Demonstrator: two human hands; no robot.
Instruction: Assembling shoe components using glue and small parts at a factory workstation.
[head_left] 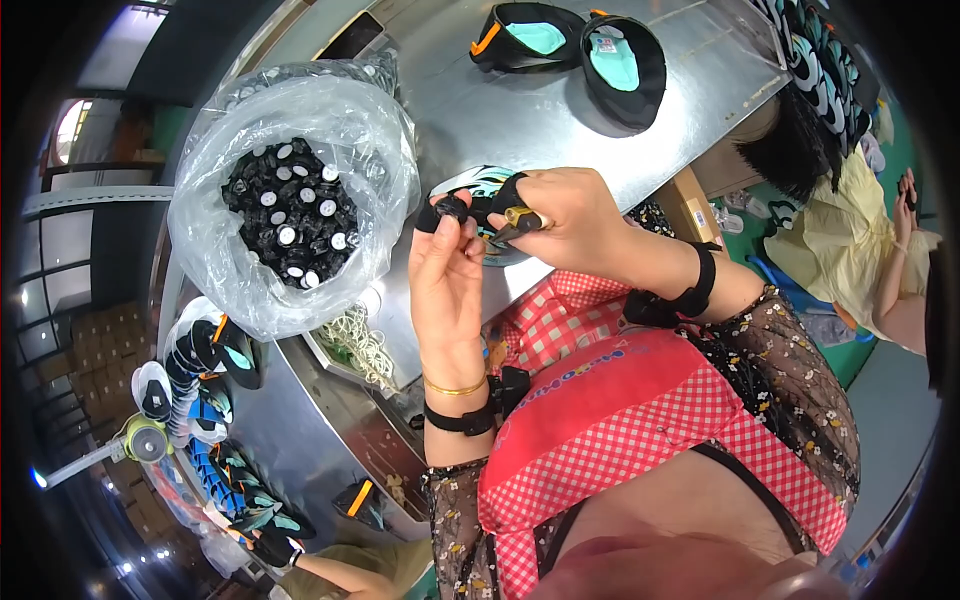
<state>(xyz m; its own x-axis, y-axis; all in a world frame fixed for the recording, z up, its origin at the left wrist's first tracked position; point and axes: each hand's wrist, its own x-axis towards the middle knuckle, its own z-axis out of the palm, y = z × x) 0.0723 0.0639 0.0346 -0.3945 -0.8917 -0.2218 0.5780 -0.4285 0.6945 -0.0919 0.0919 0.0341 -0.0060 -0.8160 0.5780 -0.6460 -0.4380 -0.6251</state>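
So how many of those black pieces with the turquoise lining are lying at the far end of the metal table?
2. One black piece with turquoise lining lies on the left, the other just right of it, touching, on the metal table. More similar pieces are stacked at the table's left edge, partly hidden.

We see the left hand (446,262) pinching a black round part (447,211) and the right hand (566,213) gripping a small tool (521,220), near the metal table (560,110) front edge beside a bag of black parts (292,208).

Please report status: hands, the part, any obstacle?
Left hand pinches black cap. Right hand grips tool against it. Bag of caps beside, not in the way.
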